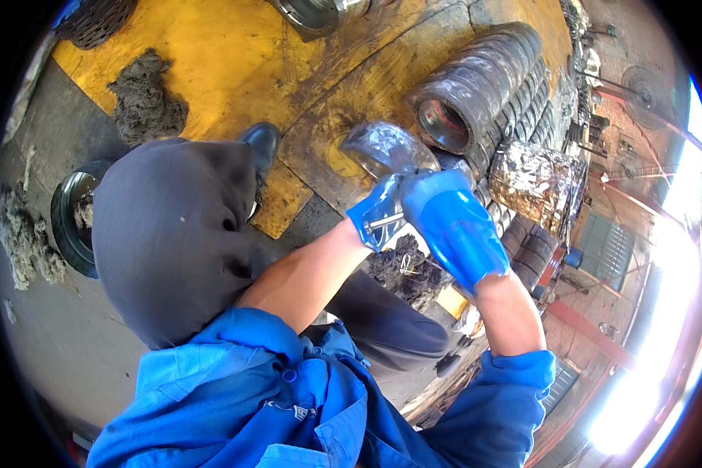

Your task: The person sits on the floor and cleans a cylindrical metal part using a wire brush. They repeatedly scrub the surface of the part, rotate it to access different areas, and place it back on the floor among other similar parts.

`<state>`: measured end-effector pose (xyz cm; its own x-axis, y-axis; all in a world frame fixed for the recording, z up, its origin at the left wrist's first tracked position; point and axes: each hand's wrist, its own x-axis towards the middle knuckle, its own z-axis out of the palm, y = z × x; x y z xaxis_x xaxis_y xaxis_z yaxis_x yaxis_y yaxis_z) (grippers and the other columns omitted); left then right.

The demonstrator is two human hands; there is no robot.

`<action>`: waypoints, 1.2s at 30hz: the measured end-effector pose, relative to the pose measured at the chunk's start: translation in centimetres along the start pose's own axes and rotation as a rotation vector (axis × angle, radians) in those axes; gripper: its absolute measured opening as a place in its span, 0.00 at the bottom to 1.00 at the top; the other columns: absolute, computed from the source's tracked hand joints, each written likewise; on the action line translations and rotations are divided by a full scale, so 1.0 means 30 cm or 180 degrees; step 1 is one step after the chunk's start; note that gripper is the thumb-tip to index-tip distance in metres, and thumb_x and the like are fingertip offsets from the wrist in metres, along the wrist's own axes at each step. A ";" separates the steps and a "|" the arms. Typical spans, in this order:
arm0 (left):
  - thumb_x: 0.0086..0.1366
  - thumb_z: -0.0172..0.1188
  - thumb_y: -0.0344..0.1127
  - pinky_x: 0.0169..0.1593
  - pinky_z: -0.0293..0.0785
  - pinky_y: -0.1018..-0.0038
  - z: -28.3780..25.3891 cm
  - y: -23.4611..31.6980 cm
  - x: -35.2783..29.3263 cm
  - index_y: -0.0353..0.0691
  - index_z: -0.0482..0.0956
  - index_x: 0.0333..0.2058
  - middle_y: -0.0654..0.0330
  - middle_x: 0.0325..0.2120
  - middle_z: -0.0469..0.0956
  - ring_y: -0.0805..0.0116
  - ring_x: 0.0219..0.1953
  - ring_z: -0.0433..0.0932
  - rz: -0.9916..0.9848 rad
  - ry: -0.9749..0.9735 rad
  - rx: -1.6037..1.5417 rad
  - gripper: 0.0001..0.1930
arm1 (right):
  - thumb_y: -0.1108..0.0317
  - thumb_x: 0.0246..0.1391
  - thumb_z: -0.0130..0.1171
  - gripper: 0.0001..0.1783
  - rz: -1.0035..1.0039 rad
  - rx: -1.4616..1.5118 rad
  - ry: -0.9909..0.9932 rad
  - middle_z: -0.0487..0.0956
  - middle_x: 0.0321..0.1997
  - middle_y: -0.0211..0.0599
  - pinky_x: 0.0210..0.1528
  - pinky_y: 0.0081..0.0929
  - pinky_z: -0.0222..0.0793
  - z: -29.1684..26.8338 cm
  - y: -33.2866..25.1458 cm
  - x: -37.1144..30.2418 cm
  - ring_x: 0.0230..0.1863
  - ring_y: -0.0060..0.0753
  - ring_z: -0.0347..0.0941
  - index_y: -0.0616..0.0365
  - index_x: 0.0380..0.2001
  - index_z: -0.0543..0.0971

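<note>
Gripping a curved, shiny metal piece (386, 147), both blue-gloved hands meet up in front of the chest, likely so it sits close under the eyes. The left hand (378, 214) is clenched around a thin metal rod at the piece's lower edge, and the right hand (454, 222) wraps over from the right, steadying it. Beyond, to the far right, ribbed metal rings (487, 82) lie stacked in a row on the yellow floor (218, 54). Grey fibre clumps (144, 101) lie at far left.

Both gloved hands raised, left hand (378, 218) clenched, right hand (452, 222) curled.
</note>
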<state>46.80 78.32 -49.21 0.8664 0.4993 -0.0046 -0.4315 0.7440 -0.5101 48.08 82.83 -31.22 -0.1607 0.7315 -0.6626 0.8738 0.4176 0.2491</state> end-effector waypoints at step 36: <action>0.71 0.50 0.33 0.30 0.75 0.67 -0.111 0.425 -0.151 0.35 0.77 0.30 0.51 0.27 0.78 0.63 0.26 0.75 0.1313 0.2053 0.0625 0.11 | 0.71 0.59 0.54 0.11 -0.0126 0.0235 0.0674 0.85 0.36 0.46 0.34 0.39 0.78 0.046 -0.141 0.126 0.34 0.47 0.84 0.58 0.37 0.85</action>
<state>38.21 84.07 -58.57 0.5755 0.4407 -0.6889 -0.7341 0.6496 -0.1977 44.42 83.09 -35.76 -0.2814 0.8154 -0.5058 0.8950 0.4132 0.1683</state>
